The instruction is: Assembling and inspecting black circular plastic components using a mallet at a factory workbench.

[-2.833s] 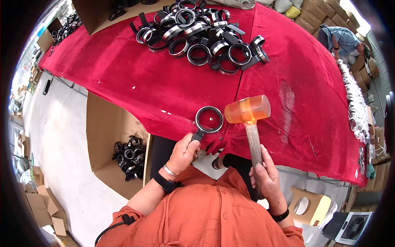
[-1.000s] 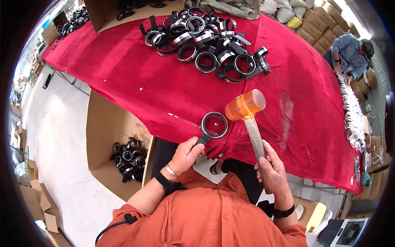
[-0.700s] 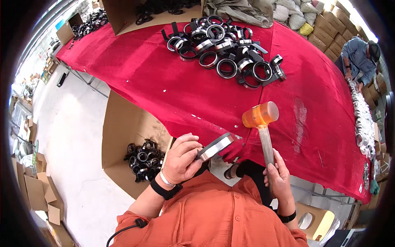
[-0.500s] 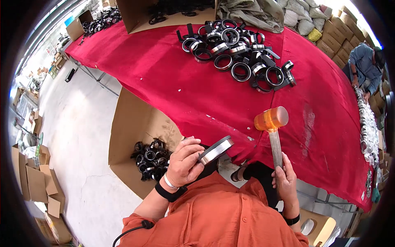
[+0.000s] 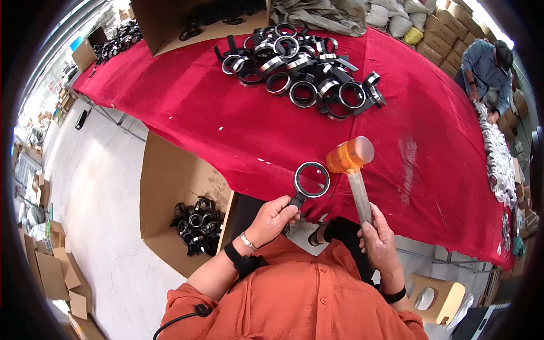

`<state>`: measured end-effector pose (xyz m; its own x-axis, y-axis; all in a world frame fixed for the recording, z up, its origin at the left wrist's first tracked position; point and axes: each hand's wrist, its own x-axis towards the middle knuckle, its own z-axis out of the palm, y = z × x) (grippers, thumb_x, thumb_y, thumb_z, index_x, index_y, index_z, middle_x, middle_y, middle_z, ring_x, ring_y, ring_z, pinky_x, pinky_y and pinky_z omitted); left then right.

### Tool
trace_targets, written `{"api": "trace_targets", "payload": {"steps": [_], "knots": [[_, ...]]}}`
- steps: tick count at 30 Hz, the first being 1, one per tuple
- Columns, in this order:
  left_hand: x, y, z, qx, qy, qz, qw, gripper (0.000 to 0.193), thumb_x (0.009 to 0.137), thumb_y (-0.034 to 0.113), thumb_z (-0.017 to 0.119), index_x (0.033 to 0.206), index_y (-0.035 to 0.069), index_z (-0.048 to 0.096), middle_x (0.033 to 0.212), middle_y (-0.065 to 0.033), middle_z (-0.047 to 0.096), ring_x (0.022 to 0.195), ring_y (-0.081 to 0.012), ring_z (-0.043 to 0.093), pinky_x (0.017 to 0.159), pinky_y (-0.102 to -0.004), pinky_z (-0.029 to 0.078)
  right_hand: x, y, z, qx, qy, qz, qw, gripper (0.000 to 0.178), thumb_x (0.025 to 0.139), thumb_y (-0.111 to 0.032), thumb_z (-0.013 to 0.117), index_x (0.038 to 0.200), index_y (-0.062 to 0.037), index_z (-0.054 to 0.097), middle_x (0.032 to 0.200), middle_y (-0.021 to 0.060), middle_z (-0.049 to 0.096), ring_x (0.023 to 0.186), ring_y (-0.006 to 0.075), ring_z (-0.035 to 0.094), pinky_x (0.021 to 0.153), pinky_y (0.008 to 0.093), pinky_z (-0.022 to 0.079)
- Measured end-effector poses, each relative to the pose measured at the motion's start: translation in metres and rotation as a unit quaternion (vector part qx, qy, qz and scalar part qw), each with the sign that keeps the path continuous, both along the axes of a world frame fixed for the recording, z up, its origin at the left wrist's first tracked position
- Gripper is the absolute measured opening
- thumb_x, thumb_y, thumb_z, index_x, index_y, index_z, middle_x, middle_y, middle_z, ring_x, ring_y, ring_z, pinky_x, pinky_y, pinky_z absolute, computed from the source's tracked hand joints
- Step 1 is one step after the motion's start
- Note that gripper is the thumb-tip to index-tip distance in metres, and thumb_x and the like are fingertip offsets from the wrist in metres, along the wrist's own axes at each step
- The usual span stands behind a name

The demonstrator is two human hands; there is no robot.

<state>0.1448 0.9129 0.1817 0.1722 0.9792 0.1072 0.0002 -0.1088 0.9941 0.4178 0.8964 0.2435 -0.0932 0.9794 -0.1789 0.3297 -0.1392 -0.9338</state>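
My left hand [image 5: 271,221] is closed on the short black stem of a black ring-shaped part [image 5: 306,196] with a silver band. The ring is held up over the table's near edge, its round opening facing me. A mallet [image 5: 359,192] with an orange head and a wooden handle is gripped in my right hand [image 5: 378,235]. The mallet's head is raised just right of the ring, seemingly apart from it. Farther back on the red-covered table [image 5: 226,144] lies a heap of similar black and silver ring parts [image 5: 272,64].
Below the table's near edge, a cardboard box [image 5: 161,175] contains more ring parts [image 5: 198,224]. Another cardboard box [image 5: 150,25] and a grey-green cloth [image 5: 323,16] are at the back. A person [image 5: 481,65] works at the far right by clear-wrapped items [image 5: 500,164]. A tan stool [image 5: 449,300] stands lower right.
My left hand has turned the ring from edge-on to face-on, moving it toward the mallet. The view has shifted, so the table and heap appear farther left and higher. Both grips remain.
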Motion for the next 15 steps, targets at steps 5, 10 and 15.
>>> {"api": "trace_targets", "payload": {"steps": [5,10,15], "knots": [[0.01,0.033,-0.022,-0.125,-0.066,-0.088,0.986,0.023,0.098,0.026,0.048,0.092,0.005,0.057,0.085,-0.0013,0.061,0.08,-0.0095,0.059,0.072,-0.0234,0.05,0.001,0.01,0.02,0.019,0.046,-0.021,0.999,0.05,0.093,-0.01,0.049,0.141,-0.006,0.036,0.077,0.0011,0.055,0.057,0.0053,0.049,0.051,0.0204,0.044],[0.017,0.027,-0.019,-0.123,-0.07,-0.045,0.989,0.024,0.097,0.026,0.051,0.085,0.005,0.056,0.079,-0.0005,0.062,0.072,-0.0075,0.057,0.067,-0.0231,0.048,-0.002,0.025,0.031,0.128,0.015,-0.017,0.992,0.05,0.092,-0.008,0.051,0.139,-0.0028,0.036,0.082,0.0083,0.06,0.063,0.0127,0.057,0.057,0.0245,0.047],[0.017,0.027,-0.019,-0.124,-0.065,-0.067,0.988,0.025,0.097,0.027,0.051,0.089,0.004,0.057,0.084,-0.0016,0.061,0.078,-0.0082,0.058,0.071,-0.0229,0.049,0.002,0.05,0.022,0.169,-0.146,0.1,0.97,0.046,0.087,-0.005,0.058,0.131,0.0019,0.044,0.106,0.0259,0.059,0.088,0.0319,0.063,0.077,0.0338,0.049]]}}
